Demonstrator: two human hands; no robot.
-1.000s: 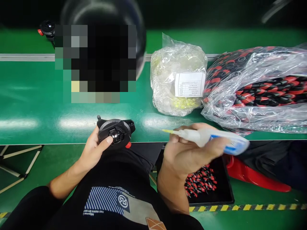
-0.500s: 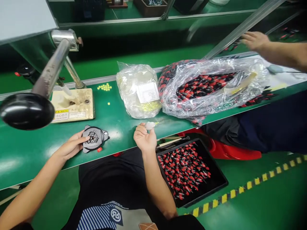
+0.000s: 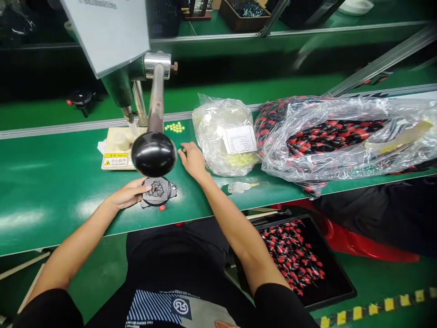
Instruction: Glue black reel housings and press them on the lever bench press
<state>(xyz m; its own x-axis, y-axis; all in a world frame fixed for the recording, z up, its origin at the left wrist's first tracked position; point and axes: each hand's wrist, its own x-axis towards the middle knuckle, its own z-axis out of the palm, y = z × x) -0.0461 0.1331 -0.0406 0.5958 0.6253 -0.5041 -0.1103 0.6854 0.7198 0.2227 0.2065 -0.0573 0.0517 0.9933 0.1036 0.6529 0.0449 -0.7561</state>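
Note:
My left hand (image 3: pixel 129 193) holds a round black plastic part (image 3: pixel 158 192) with a small red tab flat on the green bench (image 3: pixel 48 182), thumb on its rim. My right hand (image 3: pixel 191 159) reaches forward with its fingers spread on the bench, empty, near a single yellow piece and short of a cluster of small yellow pieces (image 3: pixel 174 127). A small white glue bottle (image 3: pixel 241 187) with a yellow needle tip lies on the bench to the right of my right forearm. The black knob of a press lever (image 3: pixel 153 154) hangs just above the black part.
The hand press stands on a beige base (image 3: pixel 115 157) with a warning label. A clear bag of yellow pieces (image 3: pixel 226 135) and a large bag of red-black parts (image 3: pixel 341 136) lie to the right. A black tray of red-black parts (image 3: pixel 300 259) sits below the bench edge.
My right hand has laid the glue bottle on the bench and reached forward toward the yellow pieces. My left hand still holds the black part. The view has shifted.

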